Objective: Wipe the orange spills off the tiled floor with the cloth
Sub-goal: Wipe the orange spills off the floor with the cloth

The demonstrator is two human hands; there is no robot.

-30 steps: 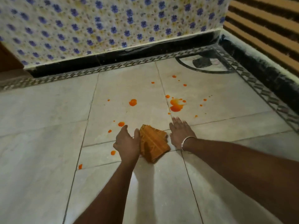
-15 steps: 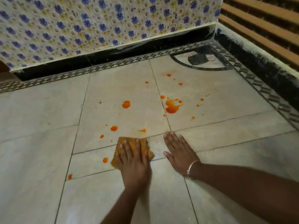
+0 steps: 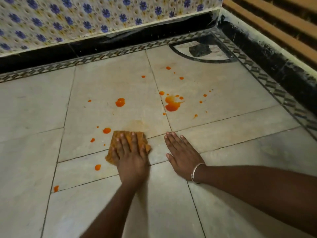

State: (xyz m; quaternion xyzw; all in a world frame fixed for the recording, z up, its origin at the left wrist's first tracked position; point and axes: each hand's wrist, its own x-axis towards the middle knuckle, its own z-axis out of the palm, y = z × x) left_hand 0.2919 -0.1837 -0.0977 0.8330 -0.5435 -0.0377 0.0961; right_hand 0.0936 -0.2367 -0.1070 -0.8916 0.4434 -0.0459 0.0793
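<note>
Floor point(image 3: 223, 203): pale marble-look tiles, smooth, soft sheen, thin dark grout lines. Orange spills point(image 3: 172, 104): wet, glossy blobs. Just beyond the cloth, a dull yellowish smear point(image 3: 137, 124), matt film. Cloth point(image 3: 138, 140): orange woven fabric, matt, soft, a bit crumpled. Bangle point(image 3: 195, 172) on right wrist: silvery metal, polished. Far wall point(image 3: 85, 19): printed floral tiles, slightly glossy. Skirting point(image 3: 137, 38) under it: black, glossy, stone or tile, flecked with white splashes, scruffier along the right. Floor border point(image 3: 103, 55): inlaid dark-and-light pattern, smooth. Striped right wall point(image 3: 274, 23): material unclear.
</note>
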